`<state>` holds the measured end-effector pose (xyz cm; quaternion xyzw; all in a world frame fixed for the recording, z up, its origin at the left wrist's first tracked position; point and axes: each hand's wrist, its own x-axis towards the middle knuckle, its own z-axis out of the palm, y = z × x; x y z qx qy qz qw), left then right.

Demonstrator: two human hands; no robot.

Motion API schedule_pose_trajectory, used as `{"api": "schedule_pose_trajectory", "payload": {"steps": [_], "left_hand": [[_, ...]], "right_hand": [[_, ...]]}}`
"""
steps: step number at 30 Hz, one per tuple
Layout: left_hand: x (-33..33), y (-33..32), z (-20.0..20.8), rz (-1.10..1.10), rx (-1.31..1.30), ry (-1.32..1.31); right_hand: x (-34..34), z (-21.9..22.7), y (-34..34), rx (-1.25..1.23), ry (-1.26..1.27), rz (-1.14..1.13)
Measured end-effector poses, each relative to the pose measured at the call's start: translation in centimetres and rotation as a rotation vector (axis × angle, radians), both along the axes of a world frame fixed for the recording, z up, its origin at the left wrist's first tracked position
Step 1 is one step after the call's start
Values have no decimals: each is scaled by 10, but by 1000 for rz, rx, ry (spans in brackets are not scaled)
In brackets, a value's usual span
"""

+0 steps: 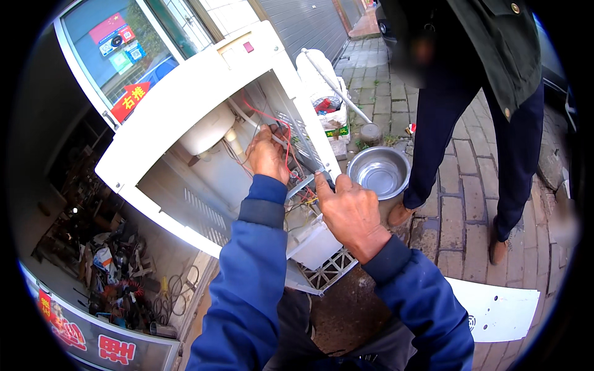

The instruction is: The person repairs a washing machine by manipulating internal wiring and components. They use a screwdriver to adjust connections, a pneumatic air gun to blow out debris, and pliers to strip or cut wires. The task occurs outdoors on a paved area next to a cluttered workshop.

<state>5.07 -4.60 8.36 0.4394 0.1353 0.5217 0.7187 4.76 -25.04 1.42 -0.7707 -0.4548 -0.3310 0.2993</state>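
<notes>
A white appliance cabinet (185,80), like a water dispenser with its back off, leans in front of me. Inside it are a rounded white tank (209,128), a pale tube (242,115) and thin red wires (262,113). My left hand (269,156) reaches in beside the tank, its fingers curled among the tube and wires; what they grip is partly hidden. At the cabinet's right edge my right hand (351,213) is closed with the index finger forward, around a slim dark object of unclear kind. Below lies a white box-shaped part (314,242) near coloured wires.
A metal basin (378,173) stands on the paving at right, near a person's legs (445,142). Behind it are a white container (334,117) and a pale pipe (337,89). A white panel (504,309) lies at lower right. Cluttered parts (117,266) fill the doorway at left.
</notes>
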Motion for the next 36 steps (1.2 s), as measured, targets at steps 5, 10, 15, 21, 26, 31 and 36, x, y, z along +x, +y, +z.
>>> {"api": "schedule_pose_trajectory", "payload": {"steps": [5,10,15,21,26,31,36], "left_hand": [[16,0,0,-26,126,-24],[5,9,-14,-6,107,82],[-12,-12,-1,0,186,261],[-41,-34,9,-159,287,402],[-60,-41,8,-153,429,560],[-71,-26,2,145,742,745],[-84,-37,8,178,661,791]], "right_hand": [[-2,-14,-20,28,59,-13],[-8,-12,-31,-18,170,56],[-11,-7,-53,75,286,112],[-31,-21,-84,179,395,138],[-53,-36,-115,234,481,146],[-78,-74,-131,218,620,128],[-103,-124,-133,170,731,157]]}}
